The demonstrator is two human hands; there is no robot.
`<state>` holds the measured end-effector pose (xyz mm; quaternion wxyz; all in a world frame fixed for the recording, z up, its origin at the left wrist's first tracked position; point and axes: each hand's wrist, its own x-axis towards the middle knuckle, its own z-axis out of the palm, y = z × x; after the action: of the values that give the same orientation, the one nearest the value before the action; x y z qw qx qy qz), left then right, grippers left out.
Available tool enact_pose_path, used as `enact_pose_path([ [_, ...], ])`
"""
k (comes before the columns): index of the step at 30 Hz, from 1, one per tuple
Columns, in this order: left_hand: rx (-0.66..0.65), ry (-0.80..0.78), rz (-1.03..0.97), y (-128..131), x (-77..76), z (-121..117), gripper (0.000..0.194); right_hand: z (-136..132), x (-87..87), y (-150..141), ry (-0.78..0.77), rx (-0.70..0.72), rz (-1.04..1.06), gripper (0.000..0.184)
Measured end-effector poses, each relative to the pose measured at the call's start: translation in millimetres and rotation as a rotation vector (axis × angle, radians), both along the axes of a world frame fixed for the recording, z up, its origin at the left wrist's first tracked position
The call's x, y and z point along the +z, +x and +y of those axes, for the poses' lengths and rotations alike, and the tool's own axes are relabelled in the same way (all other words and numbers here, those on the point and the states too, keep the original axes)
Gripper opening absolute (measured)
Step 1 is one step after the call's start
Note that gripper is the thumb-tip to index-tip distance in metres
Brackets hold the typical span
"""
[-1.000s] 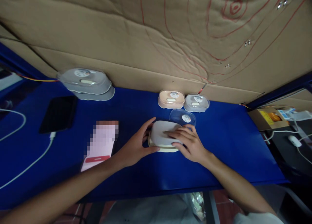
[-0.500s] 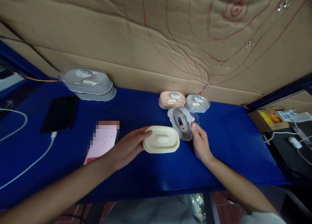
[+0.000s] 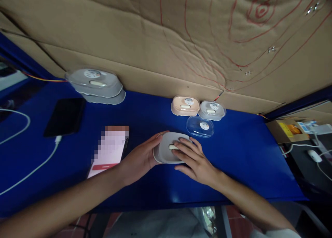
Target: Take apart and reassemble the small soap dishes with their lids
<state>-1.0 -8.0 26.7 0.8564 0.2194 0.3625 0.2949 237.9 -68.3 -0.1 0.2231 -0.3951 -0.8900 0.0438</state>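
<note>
My left hand (image 3: 145,154) grips a small oval plastic box by its left end, thumb along the upper edge. The box's grey cover (image 3: 166,146) now sits over the cream base, and a cream ridge (image 3: 172,146) pokes through the slot in the middle. My right hand (image 3: 192,158) lies across the cover's right part with its fingers spread, touching the top. Those fingers hide the right end of the box. Just behind it, a clear oval lid (image 3: 198,126) with a round sticker lies on the blue table.
A peach box (image 3: 185,108) and a grey box (image 3: 212,112), both clear-lidded, stand against the cardboard wall (image 3: 124,34). Stacked grey boxes (image 3: 101,87) are at back left. A black phone (image 3: 64,117) on a cable and a lit phone (image 3: 110,150) lie left.
My right hand has brought the grey cover left onto the cream base and turned from pinching its edge to lying on top. The clear lid is now uncovered.
</note>
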Motion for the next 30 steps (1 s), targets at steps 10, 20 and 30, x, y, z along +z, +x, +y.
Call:
enact_pose_path([
  [10,0.017,-0.002,0.074,1,-2.2,-2,0.036,4,6.1,12,-0.096,0.040,-0.040,0.069],
  [20,0.073,0.016,0.135,-2,-5.0,6,0.036,37,5.3,69,-0.006,-0.422,-0.050,0.056],
  [30,0.092,-0.001,0.099,0,-7.6,8,0.044,24,2.5,50,-0.169,-0.472,0.278,0.052],
])
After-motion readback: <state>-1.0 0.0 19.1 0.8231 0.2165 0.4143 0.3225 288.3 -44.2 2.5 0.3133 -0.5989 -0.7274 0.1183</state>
